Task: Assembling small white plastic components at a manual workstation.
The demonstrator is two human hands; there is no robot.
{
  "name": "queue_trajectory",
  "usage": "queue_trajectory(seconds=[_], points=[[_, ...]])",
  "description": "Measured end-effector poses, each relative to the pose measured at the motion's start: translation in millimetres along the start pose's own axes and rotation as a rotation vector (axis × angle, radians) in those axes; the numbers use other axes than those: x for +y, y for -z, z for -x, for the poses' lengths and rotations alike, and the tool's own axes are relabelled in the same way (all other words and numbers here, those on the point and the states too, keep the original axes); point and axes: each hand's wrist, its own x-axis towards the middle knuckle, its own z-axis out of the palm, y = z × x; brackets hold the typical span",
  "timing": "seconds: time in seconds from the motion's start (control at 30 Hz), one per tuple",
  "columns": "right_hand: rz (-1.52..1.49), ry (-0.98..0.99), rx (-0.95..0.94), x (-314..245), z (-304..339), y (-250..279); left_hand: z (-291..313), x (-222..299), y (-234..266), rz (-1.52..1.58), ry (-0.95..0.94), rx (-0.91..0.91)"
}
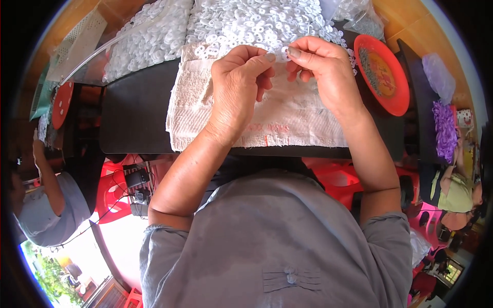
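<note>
Both hands meet above a beige towel [300, 110] spread on the dark table. My left hand [241, 72] pinches thumb against forefinger at the edge of a small white plastic piece [280, 54]. From the other side my right hand [321, 64] grips a white plastic piece with small holes between thumb and forefinger. I cannot tell whether the fingers share one piece or hold two touching ones. Just beyond the fingertips lies a big heap of small white plastic pieces [251, 23], many of them ring-shaped.
A red round tray [398, 97] with small grey metal bits stands to the right. A clear plastic bag [364, 20] lies behind it. At left, more white pieces [144, 43] fill a clear container. Co-workers sit at both sides, near a purple bundle [444, 131] at right.
</note>
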Motion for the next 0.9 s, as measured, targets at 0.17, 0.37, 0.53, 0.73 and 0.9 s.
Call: queue_trajectory(seconds=[0.17, 0.37, 0.53, 0.73, 0.9], points=[[-0.018, 0.009, 0.009, 1.1, 1.5, -0.2, 3.1, 1.3, -3.2, -0.076, -0.04, 0.022], [-0.009, 0.029, 0.016, -1.9, 3.7, -1.0, 3.6, 0.3, -3.2, -0.091, -0.045, 0.036], [-0.004, 0.029, -0.014, -2.2, 5.1, -2.3, 3.4, -2.4, -4.0, -0.114, -0.09, 0.021], [-0.008, 0.021, -0.025, -1.2, 5.0, -3.9, 3.5, -2.3, -5.2, -0.125, -0.094, 0.003], [-0.005, 0.051, -0.02, -2.3, 6.2, -5.3, 3.7, -4.8, -6.1, -0.121, -0.091, -0.022]])
